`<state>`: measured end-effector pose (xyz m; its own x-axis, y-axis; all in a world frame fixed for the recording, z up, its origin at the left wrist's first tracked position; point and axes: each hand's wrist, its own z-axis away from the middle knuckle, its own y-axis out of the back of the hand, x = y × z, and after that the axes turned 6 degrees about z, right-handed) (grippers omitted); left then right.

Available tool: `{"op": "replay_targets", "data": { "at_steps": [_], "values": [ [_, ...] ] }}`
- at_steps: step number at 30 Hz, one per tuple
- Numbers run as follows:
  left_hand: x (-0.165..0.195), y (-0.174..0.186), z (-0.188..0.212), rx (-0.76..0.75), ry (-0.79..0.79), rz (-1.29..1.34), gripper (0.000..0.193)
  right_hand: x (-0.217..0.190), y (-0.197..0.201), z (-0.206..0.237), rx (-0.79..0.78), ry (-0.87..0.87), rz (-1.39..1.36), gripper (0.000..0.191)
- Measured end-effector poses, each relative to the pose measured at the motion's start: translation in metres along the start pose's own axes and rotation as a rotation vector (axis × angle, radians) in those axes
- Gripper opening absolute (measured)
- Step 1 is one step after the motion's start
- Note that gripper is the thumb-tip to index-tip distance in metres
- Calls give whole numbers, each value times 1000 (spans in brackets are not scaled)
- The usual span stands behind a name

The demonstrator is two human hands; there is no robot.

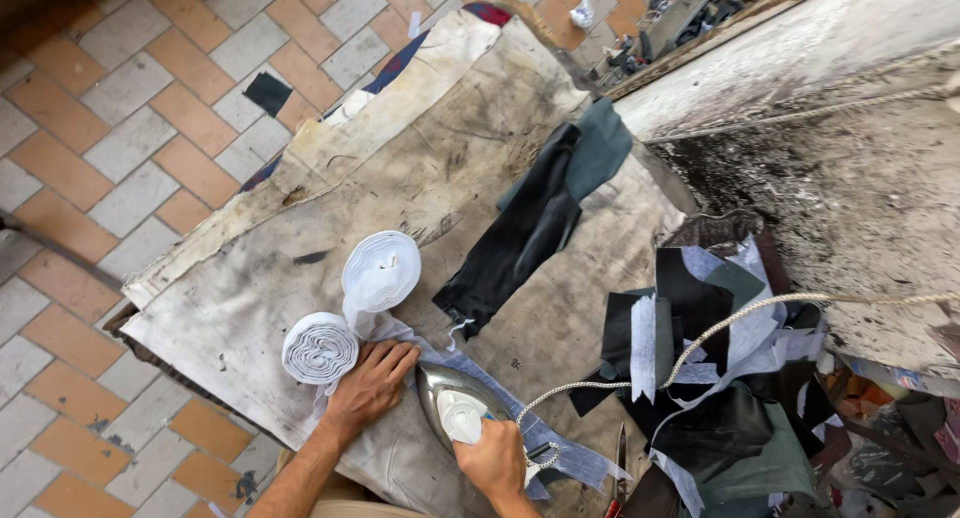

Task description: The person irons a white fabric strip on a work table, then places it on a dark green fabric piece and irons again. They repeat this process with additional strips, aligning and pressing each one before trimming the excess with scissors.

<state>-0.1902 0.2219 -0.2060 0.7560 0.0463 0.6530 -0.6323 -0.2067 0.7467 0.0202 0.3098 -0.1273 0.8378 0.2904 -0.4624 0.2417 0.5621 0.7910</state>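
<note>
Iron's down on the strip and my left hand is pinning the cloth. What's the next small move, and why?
Probably slide the iron along the blue-grey strip toward its free end, away from the left hand. The right hand grips the handle, the left hand lies flat just beside the iron's tip, and unpressed strip shows past the heel.
</note>
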Motion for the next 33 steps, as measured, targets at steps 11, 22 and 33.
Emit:
{"op": "replay_targets", "data": {
  "at_steps": [11, 22, 33],
  "values": [
    [19, 9, -7, -22, 33, -43, 57, -9, 15, 6, 73, -21, 22, 22],
    [46, 25, -23, -124, -84, -326, 54, -15, 36, 21, 87, 5, 37, 26],
    [43, 35, -63, -158, 165, -317, 51, -18, 33, 19, 85, 23, -74, 18]
  ]
}}
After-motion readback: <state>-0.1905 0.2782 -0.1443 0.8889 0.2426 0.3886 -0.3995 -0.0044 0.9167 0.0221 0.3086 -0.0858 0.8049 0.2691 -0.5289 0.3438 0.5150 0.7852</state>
